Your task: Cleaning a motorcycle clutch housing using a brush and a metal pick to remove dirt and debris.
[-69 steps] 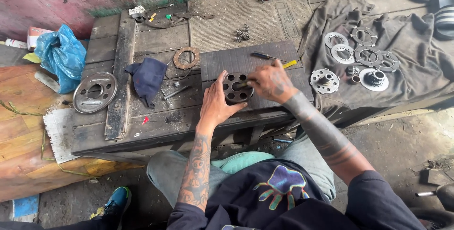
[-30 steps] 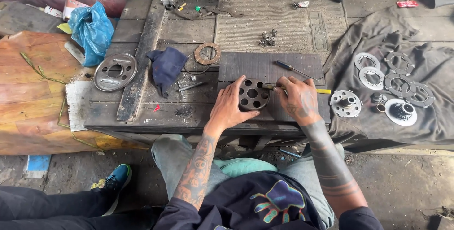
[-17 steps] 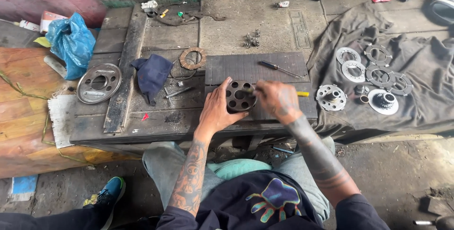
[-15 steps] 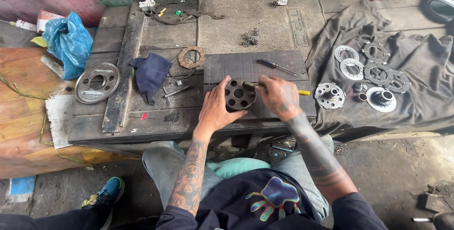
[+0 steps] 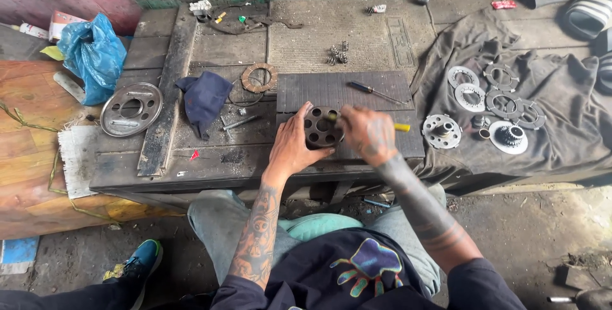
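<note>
Dark metal makes up the round part with holes (image 5: 320,128), which sits on a flat dark mat (image 5: 344,93) near the front of the wooden desk (image 5: 217,151). The left hand (image 5: 294,144) has its grip closed around the left side of this round part, with the fingers curled over its edge. The right hand (image 5: 368,135) is just to the right of the part, and its grip is closed on a yellow-handled tool (image 5: 400,128). The yellow end sticks out to the right, past the hand. The tip of the tool points at the round part, but the hand hides where it touches.

A thin screwdriver (image 5: 373,91) lies on the mat behind the hands. A brown ring (image 5: 259,78) lies to the left of the mat, next to a dark blue cloth (image 5: 204,96). Farther left sits a big grey metal disc (image 5: 131,100), and a blue plastic bag (image 5: 94,55) sits beyond it. On the right, a grey cloth (image 5: 561,119) is spread out, with several silver rings and plates (image 5: 472,96) lying on it.
</note>
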